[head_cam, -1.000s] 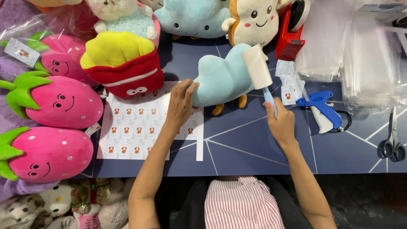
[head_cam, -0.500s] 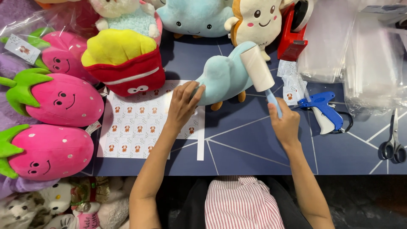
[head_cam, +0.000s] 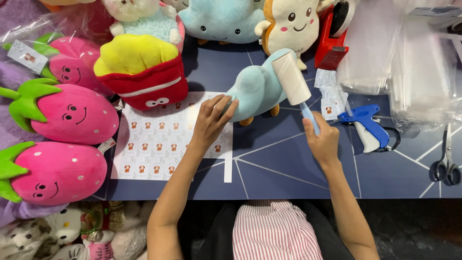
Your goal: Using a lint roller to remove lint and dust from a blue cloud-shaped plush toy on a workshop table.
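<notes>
A light blue plush toy [head_cam: 257, 86] with small orange feet lies on the dark blue table [head_cam: 288, 163]. My left hand [head_cam: 211, 120] presses on its left end and holds it down. My right hand [head_cam: 321, 139] grips the blue handle of a lint roller [head_cam: 291, 78]. The roller's white sticky drum rests against the upper right side of the blue plush. A sheet of small stickers [head_cam: 168, 139] lies under my left wrist.
Pink strawberry plush toys [head_cam: 67, 113] crowd the left side. A red and yellow fries plush [head_cam: 139, 72], another blue plush [head_cam: 221, 19] and a toast plush [head_cam: 291, 24] line the back. A blue tagging gun [head_cam: 368, 125], scissors [head_cam: 446, 161], clear bags [head_cam: 404, 58] and a red tape dispenser [head_cam: 332, 43] lie right.
The blue plush has turned and shifted slightly right and up under my left hand. The lint roller has moved along it toward its upper right.
</notes>
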